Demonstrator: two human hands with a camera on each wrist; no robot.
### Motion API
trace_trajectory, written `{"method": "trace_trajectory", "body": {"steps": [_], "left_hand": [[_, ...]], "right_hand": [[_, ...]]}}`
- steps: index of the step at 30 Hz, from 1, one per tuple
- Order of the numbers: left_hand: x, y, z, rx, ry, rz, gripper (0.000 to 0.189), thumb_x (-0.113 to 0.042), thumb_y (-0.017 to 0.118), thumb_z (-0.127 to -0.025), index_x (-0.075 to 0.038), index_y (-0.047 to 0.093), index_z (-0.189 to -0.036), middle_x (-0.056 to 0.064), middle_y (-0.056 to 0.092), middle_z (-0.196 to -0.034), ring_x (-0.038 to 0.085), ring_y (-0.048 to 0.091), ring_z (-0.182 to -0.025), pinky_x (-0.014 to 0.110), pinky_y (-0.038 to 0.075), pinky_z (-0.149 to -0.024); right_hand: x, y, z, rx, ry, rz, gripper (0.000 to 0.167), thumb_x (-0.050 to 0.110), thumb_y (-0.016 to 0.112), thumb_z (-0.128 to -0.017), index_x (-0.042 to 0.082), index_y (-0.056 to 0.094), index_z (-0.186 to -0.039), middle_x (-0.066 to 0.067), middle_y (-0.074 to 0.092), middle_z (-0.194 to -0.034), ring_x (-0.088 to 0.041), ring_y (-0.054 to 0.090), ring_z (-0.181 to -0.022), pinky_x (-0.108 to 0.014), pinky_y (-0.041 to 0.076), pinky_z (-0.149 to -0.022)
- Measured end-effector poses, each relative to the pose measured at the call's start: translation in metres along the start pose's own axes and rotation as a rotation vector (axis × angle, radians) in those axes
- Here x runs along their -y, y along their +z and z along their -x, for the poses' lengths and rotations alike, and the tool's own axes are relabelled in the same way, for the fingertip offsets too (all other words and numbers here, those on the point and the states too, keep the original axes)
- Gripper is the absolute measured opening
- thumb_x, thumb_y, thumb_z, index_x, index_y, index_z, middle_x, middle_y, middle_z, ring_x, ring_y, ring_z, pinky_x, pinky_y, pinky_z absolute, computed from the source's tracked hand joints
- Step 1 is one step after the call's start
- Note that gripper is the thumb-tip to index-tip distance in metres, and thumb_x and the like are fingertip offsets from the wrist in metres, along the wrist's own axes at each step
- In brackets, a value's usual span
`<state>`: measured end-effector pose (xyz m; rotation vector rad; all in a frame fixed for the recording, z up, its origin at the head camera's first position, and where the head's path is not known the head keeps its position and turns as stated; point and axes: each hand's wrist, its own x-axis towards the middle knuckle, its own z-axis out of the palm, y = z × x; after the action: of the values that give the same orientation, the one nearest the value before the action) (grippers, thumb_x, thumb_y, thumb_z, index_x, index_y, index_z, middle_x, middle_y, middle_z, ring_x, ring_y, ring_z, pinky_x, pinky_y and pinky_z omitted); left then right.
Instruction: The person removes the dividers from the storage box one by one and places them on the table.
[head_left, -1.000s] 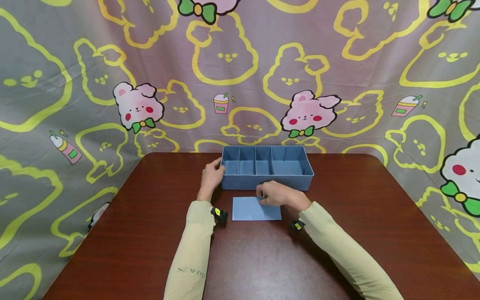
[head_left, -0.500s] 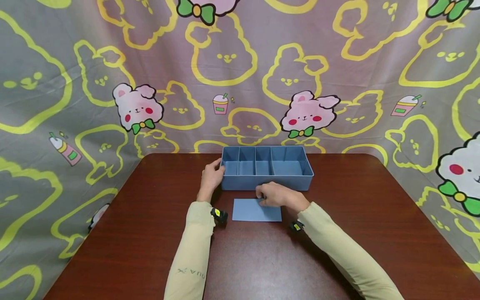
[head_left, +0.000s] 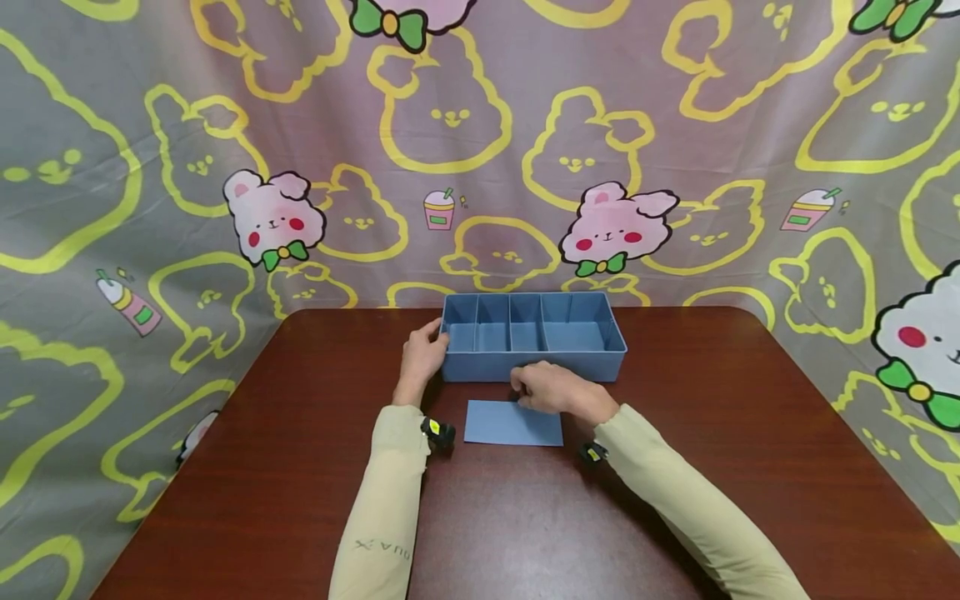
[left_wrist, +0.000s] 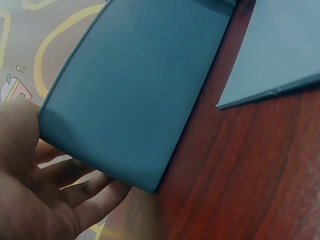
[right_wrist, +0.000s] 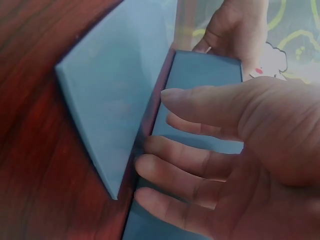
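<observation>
A blue-grey box [head_left: 534, 367] with several compartments stands toward the back of the table. My left hand [head_left: 422, 358] grips its left end, the thumb at the rim and the fingers along the outer end wall, as the left wrist view [left_wrist: 45, 190] shows. Flat on the table in front of the box lies a thin, light blue rectangular panel [head_left: 513, 425]. My right hand [head_left: 555, 389] hovers at the gap between box and panel, fingers loosely bent. In the right wrist view its fingertips overlap the box's front wall [right_wrist: 205, 75], with nothing between thumb and fingers.
The dark red-brown wooden table [head_left: 300, 467] extends to both sides and toward me. A patterned curtain [head_left: 480, 125] hangs close behind its back edge. Black camera units [head_left: 438, 429] sit at both wrists.
The panel's far edge has come slightly toward me and out from under my right fingers. My left hand and the box have stayed in place.
</observation>
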<state>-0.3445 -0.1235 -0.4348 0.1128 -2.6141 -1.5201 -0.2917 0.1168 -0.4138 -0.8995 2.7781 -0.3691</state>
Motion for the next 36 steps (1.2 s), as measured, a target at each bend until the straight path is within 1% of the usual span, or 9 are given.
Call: {"method": "trace_trajectory", "body": {"steps": [3,7,10,13,18,25,30,36], "left_hand": [[0.0,0.0,0.001,0.002,-0.005,0.0,0.049,-0.029,0.049,-0.098,-0.021,0.049,-0.146,0.009,0.053,-0.146,0.033,0.048,-0.133,0.052,0.042,-0.105],[-0.001,0.0,0.001,0.007,-0.018,0.006,0.05,-0.03,0.049,-0.097,-0.021,0.049,-0.147,0.009,0.052,-0.147,0.032,0.048,-0.134,0.052,0.042,-0.106],[-0.001,0.0,0.001,0.006,-0.023,0.009,0.05,-0.03,0.049,-0.097,-0.021,0.049,-0.146,0.008,0.052,-0.147,0.032,0.048,-0.134,0.052,0.042,-0.106],[0.0,0.0,0.001,0.006,-0.021,0.007,0.05,-0.03,0.049,-0.097,-0.021,0.049,-0.146,0.008,0.052,-0.146,0.031,0.046,-0.136,0.053,0.041,-0.107],[0.0,0.001,0.001,0.007,-0.018,0.001,0.05,-0.029,0.049,-0.097,-0.021,0.049,-0.147,0.009,0.052,-0.147,0.032,0.045,-0.137,0.053,0.041,-0.107],[-0.001,0.0,0.001,0.005,-0.017,-0.006,0.05,-0.03,0.049,-0.097,-0.021,0.049,-0.146,0.009,0.052,-0.147,0.033,0.046,-0.135,0.053,0.041,-0.107],[-0.001,-0.001,0.001,0.012,-0.018,-0.006,0.05,-0.03,0.049,-0.097,-0.021,0.049,-0.147,0.009,0.051,-0.148,0.033,0.045,-0.136,0.053,0.04,-0.108],[-0.001,-0.002,0.001,0.011,-0.015,-0.01,0.051,-0.03,0.049,-0.097,-0.022,0.048,-0.147,0.009,0.051,-0.148,0.034,0.044,-0.137,0.054,0.04,-0.108]], "right_hand": [[0.0,-0.004,0.002,-0.009,-0.006,-0.003,0.013,0.015,0.066,-0.093,0.009,0.064,-0.105,-0.001,0.061,-0.086,-0.014,0.053,-0.071,-0.031,0.047,-0.068],[-0.001,-0.009,0.004,-0.025,-0.003,-0.013,0.015,0.017,0.065,-0.094,0.009,0.065,-0.107,0.0,0.06,-0.082,-0.012,0.052,-0.068,-0.03,0.046,-0.067],[-0.001,-0.012,0.005,-0.034,0.007,-0.026,0.014,0.02,0.064,-0.095,0.01,0.065,-0.105,0.002,0.059,-0.076,-0.011,0.052,-0.065,-0.028,0.045,-0.063],[-0.001,-0.016,0.006,-0.053,0.008,-0.045,0.011,0.02,0.064,-0.095,0.012,0.064,-0.102,0.003,0.059,-0.074,-0.011,0.053,-0.064,-0.027,0.045,-0.06],[0.0,-0.022,0.007,-0.117,-0.014,-0.055,0.009,0.02,0.063,-0.095,0.013,0.065,-0.1,0.004,0.062,-0.076,-0.01,0.054,-0.064,-0.026,0.046,-0.059],[0.0,-0.028,0.011,-0.194,0.003,-0.078,0.01,0.023,0.062,-0.096,0.015,0.066,-0.101,0.004,0.061,-0.075,-0.011,0.054,-0.064,-0.026,0.045,-0.058],[0.001,-0.031,0.011,-0.24,-0.007,-0.086,0.013,0.023,0.061,-0.096,0.013,0.067,-0.102,0.004,0.062,-0.077,-0.01,0.054,-0.064,-0.026,0.045,-0.058],[0.0,-0.033,0.011,-0.338,-0.034,-0.098,0.006,0.019,0.061,-0.096,0.016,0.065,-0.093,0.005,0.058,-0.073,-0.011,0.051,-0.062,-0.027,0.043,-0.058]]}}
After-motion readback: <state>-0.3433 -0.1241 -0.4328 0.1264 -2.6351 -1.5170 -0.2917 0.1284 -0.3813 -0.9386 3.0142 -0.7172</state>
